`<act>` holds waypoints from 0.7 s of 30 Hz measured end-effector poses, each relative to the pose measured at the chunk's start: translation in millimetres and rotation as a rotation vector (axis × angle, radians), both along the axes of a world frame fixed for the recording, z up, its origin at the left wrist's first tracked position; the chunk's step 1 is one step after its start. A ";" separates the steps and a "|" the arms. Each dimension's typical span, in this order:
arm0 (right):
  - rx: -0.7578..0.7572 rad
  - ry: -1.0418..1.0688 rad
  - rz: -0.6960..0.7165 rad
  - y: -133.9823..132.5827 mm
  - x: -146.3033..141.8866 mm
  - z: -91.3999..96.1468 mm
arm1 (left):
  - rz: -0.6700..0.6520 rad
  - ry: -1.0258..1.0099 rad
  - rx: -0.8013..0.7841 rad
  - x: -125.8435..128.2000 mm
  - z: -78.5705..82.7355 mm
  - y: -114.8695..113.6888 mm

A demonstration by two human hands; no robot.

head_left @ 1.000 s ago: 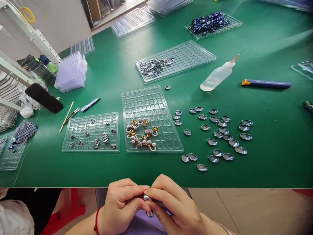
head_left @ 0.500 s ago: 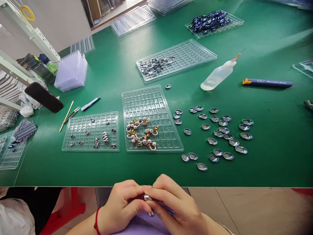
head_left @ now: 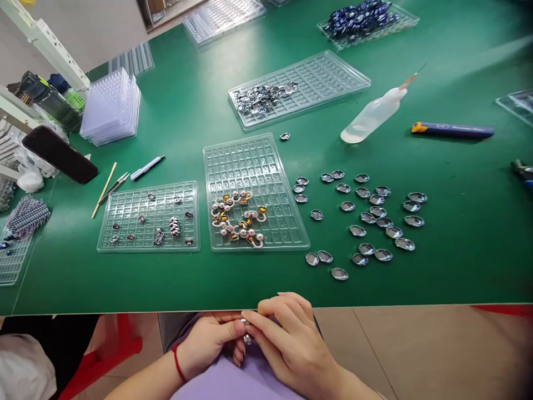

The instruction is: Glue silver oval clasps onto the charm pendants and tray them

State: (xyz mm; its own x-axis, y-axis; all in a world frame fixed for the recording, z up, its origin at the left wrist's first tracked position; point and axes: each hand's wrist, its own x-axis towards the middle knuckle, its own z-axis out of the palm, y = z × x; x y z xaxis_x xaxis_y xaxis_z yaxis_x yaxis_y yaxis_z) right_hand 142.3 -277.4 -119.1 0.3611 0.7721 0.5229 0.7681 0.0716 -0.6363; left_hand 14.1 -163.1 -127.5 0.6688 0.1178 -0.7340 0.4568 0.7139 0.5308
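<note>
Below the table's front edge, my left hand (head_left: 214, 338) and my right hand (head_left: 287, 336) meet over my lap. Between their fingertips is a small shiny silver piece (head_left: 247, 338), mostly covered, so its exact kind is hidden. Both hands have thumb and fingers pinched on it. Ahead on the green table lies a clear tray (head_left: 287, 222) bearing curved pieces with silver and amber beads (head_left: 237, 219). To its left, a smaller clear tray (head_left: 125, 208) holds several small dark stones and a silver cluster (head_left: 174, 226). Loose oval faceted gems (head_left: 383, 255) lie spread to the right.
Farther back are a tray of silver gems (head_left: 333, 78), a squeeze bottle with a needle tip (head_left: 370, 119) and a blue utility knife (head_left: 453, 130). Tweezers (head_left: 114, 186), a wooden stick (head_left: 104, 190), a pen (head_left: 146, 168), a phone (head_left: 60, 154) and stacked trays (head_left: 110, 105) occupy the left.
My hands have shifted slightly, and the left thumb has straightened over the silver piece. The right fingers have lifted and spread a little. The whole view has tilted slightly, moving the table upward.
</note>
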 end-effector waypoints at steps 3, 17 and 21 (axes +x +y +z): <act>-0.017 0.022 -0.057 1.3 -3.3 -1.4 | 0.051 0.019 -0.008 0.5 -2.9 -1.8; -0.047 0.051 -0.197 10.0 -14.2 -4.7 | 0.234 0.036 -0.011 9.3 -9.8 -9.0; -0.048 0.072 -0.229 12.9 -16.7 -3.1 | 0.279 0.024 0.005 11.7 -12.2 -12.1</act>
